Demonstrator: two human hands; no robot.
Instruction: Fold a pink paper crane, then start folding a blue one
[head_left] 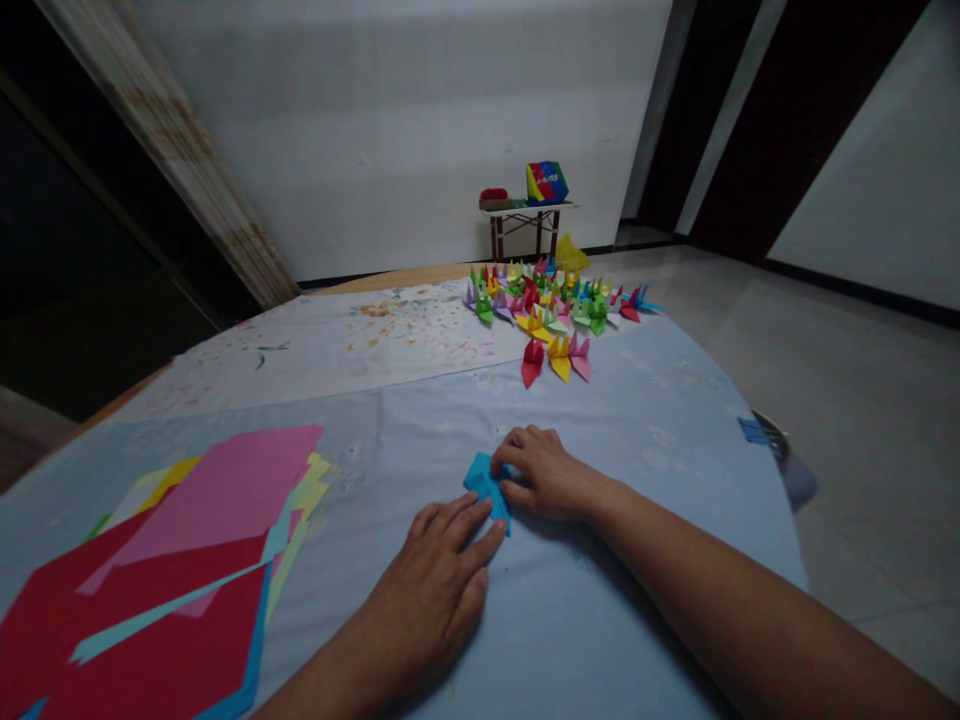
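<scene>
A small folded piece of blue paper (486, 484) lies on the light blue tablecloth in front of me. My right hand (541, 474) reaches in from the right, its curled fingers and thumb closed on the paper's right side. From the lower left, my left hand (447, 570) lies over the near end of the paper with fingers stretched out, fingertips touching it. Part of the paper is hidden under the fingers. Beyond my hands stand three folded paper cranes: a red crane (532, 362), a yellow crane (559, 358) and a pink crane (580, 356).
Many more paper cranes (555, 300) crowd the table's far right. Sheets of coloured paper (187, 540) overlap at left on the tablecloth (637, 580). A small stand (525, 215) by the wall holds a colourful box (547, 183). The table's curved edge runs along the right.
</scene>
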